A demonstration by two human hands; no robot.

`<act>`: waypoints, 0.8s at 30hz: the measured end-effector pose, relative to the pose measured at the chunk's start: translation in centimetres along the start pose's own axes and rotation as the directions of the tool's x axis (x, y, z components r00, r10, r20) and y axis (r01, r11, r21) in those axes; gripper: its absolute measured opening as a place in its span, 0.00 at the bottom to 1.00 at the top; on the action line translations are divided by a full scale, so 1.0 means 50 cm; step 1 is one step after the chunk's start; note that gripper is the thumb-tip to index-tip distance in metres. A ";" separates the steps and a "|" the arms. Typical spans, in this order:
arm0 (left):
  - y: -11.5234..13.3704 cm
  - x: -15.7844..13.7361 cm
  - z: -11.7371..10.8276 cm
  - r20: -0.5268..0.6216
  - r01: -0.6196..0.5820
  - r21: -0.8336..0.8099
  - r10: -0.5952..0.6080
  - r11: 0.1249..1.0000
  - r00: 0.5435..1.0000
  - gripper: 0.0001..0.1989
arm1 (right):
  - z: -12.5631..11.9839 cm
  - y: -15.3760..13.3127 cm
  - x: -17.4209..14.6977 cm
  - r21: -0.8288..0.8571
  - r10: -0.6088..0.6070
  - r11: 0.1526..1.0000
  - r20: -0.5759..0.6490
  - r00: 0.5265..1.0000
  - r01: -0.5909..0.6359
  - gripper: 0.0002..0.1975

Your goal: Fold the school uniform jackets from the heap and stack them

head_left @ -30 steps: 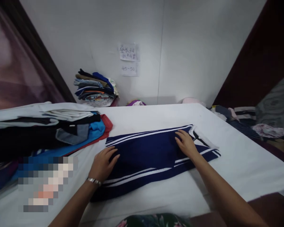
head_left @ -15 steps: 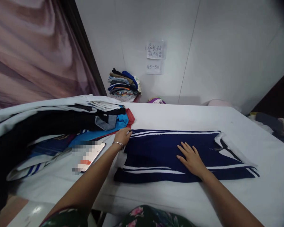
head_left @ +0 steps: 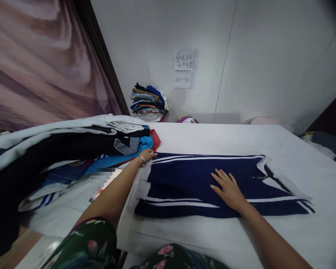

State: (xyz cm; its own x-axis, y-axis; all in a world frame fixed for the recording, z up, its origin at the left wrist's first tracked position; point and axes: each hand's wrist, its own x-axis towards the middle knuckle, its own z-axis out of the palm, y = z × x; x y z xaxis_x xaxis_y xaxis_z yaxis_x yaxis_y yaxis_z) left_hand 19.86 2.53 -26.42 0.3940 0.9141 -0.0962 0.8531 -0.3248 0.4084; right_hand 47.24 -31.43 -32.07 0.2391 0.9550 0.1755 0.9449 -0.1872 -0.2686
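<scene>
A folded navy jacket [head_left: 184,177] with white stripes lies lengthwise in front of me, its zipped collar toward the right. My left hand [head_left: 147,154] is closed at the far left corner of the jacket, pinching its edge; a bracelet sits on that wrist. My right hand [head_left: 226,186] rests flat on the middle of the jacket with its fingers spread. A white layer of cloth shows along the jacket's left end, and I cannot tell whether it belongs to the table cover.
On the left a heap of clothes [head_left: 81,145] covers the table [head_left: 218,138], with a phone [head_left: 112,178] beside it, partly behind my forearm. A stack of folded clothes [head_left: 148,102] stands at the back against the wall. Handwritten papers [head_left: 184,69] hang above.
My left hand has shifted slightly away from me at the jacket's far left corner, and the forearm now covers more of the phone. My right hand stays flat on the jacket.
</scene>
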 end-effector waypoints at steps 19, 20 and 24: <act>0.037 -0.070 0.042 -0.085 -0.375 0.309 0.418 0.874 0.904 0.26 | -0.040 -0.032 0.012 0.125 0.059 0.990 0.084 0.995 -0.069 0.28; 0.036 -0.072 0.055 -0.027 -0.370 0.335 0.401 0.866 0.915 0.26 | -0.042 -0.034 0.013 0.138 0.065 0.987 0.086 0.994 -0.077 0.29; 0.025 -0.062 0.086 0.079 -0.341 0.401 0.339 0.850 0.937 0.29 | -0.057 -0.037 0.009 0.241 0.075 0.966 0.097 0.992 -0.096 0.28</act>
State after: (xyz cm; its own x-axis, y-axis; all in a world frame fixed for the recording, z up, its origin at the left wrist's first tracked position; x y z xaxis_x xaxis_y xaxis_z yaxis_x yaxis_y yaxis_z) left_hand 21.19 -1.74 -29.53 0.6856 0.7276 -0.0233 0.7280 -0.6854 0.0155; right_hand 46.26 -31.31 -28.80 0.2860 0.9562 0.0618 0.8358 -0.2174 -0.5042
